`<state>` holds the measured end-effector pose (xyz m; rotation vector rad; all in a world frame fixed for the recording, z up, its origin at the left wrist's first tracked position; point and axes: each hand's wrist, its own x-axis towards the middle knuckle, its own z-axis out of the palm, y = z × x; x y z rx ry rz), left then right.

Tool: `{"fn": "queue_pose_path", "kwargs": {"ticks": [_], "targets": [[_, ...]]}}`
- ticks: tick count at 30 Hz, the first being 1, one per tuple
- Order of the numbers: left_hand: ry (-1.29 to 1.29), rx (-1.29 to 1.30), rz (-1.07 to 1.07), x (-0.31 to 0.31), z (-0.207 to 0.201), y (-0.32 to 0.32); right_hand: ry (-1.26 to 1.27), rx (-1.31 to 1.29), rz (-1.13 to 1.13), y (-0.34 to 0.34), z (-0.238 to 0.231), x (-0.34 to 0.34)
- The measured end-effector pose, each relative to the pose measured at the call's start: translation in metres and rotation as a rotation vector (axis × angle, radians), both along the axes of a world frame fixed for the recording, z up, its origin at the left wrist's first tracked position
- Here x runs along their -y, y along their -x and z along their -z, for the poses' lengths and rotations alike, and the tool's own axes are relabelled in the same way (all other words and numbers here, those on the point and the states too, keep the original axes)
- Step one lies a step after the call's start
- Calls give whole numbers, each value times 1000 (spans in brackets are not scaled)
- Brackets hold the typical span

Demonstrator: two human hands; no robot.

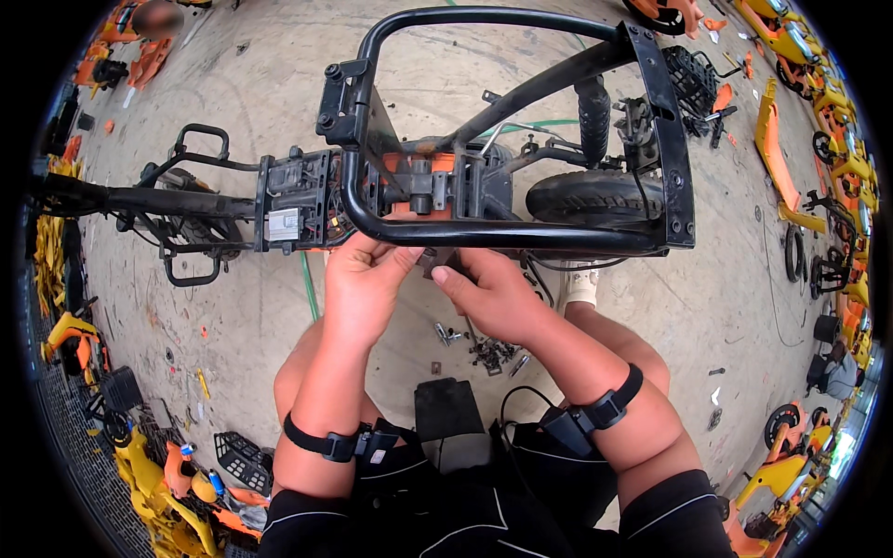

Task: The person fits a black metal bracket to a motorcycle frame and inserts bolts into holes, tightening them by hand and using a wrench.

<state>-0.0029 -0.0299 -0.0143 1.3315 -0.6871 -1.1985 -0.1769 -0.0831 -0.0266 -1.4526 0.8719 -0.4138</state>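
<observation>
My left hand (365,284) and my right hand (490,290) meet just below the lower black tube of a stripped scooter frame (521,232). Between their fingertips is a small dark brown piece (429,262), too small and too covered to name. My left thumb and fingers are pinched at its left side. On the right, my thumb presses near the piece and the fingers curl behind, partly hidden. Just beyond the tube lie an orange panel (445,166) and a black cylindrical part (421,191) inside the frame.
The rear wheel (595,195) sits at the right, under the frame. Loose bolts and sockets (493,355) lie on the concrete between my legs. A green hose (309,284) runs beneath the scooter. Yellow and orange scooter parts (153,479) are piled along both sides.
</observation>
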Motion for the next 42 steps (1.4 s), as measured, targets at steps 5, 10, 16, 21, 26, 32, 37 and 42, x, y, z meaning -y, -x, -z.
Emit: {"fn": "queue_pose_path", "kwargs": {"ticks": [5, 10, 16, 21, 26, 32, 37, 42], "targets": [[6, -43, 38, 0, -1, -3, 315, 31, 6, 2, 1, 0], [-4, -52, 43, 0, -3, -5, 250, 104, 15, 1, 3, 4], [-44, -46, 59, 1, -5, -5, 166, 45, -13, 3, -4, 2], [-57, -72, -7, 2, -10, -2, -294, 60, 3, 2, -12, 6], [-74, -13, -41, 0, -2, 7, -245, 94, 43, 5, 13, 4], [-80, -36, -50, 3, 0, 9, -290, 13, 42, 7, 4, 9], [-64, -33, -63, 1, 10, 3, -139, 47, 91, 2, 8, 1], [-87, 0, -44, 3, 4, 1, -182, 70, 109, 4, 9, -2]]}}
